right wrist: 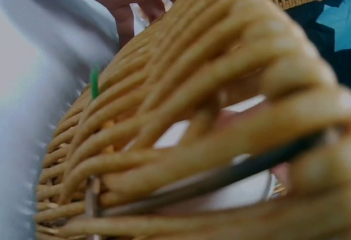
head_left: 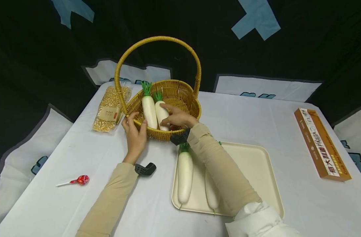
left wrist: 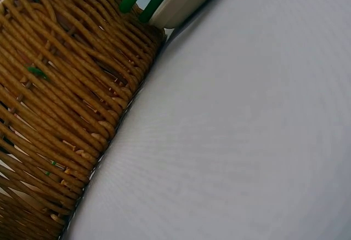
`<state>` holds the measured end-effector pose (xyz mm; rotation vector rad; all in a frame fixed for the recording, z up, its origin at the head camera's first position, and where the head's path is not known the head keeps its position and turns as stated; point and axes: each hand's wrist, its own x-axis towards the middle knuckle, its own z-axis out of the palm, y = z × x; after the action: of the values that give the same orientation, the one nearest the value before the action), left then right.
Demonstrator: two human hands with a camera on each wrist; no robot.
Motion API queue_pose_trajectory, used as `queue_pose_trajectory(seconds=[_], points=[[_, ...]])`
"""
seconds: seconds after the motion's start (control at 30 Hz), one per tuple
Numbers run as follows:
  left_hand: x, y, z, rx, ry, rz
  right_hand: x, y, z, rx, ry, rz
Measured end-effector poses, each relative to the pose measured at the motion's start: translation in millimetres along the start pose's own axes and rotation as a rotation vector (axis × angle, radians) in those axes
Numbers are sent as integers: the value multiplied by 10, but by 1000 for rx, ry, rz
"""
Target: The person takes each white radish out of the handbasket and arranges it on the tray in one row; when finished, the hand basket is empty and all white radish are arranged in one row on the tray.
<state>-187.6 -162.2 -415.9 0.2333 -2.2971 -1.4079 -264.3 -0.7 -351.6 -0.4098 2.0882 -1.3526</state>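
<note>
Two white radishes with green tops lie side by side in a wicker basket (head_left: pixel 177 86). My right hand (head_left: pixel 180 118) reaches over the front rim and holds the right-hand radish (head_left: pixel 161 112), fingers and thumb on either side of it. Left of that one lies the other radish (head_left: pixel 149 110). At the basket's front left, my left hand (head_left: pixel 135 136) grips the rim. Woven wicker (right wrist: pixel 164 92) fills most of the right wrist view and hides much of the right hand. In the left wrist view, the basket wall (left wrist: pixel 60 86) stands on the white cloth.
A cream tray (head_left: pixel 254 164) holds a radish (head_left: pixel 185 177) at its left and another radish (head_left: pixel 211 191) partly under my right forearm. Left of the basket lies a bag of corn kernels (head_left: pixel 104 108). A lollipop (head_left: pixel 82 179) is front left; a pasta box (head_left: pixel 321 144) is far right.
</note>
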Motion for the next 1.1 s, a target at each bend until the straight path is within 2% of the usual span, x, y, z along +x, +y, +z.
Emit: queue_pose_trajectory(seconds=[0.17,0.37,0.57,0.8,0.97,1.1], points=[[4,7,2,-4,-5,0,-4,14,-36,69,41,-18],[6,7,0,4,-10,-7,-30,27,-60,208,64,-32],[3,-5,-19,16,-9,-4,-116,-4,-73,360,12,-95],[18,-25,-49,13,7,1,-395,-98,-177,463,-36,-215],[22,-24,-40,5,16,14,-712,-104,-303,445,-62,-273],[13,-20,-4,-2,1,10,-1076,-16,-429,295,-16,-277]])
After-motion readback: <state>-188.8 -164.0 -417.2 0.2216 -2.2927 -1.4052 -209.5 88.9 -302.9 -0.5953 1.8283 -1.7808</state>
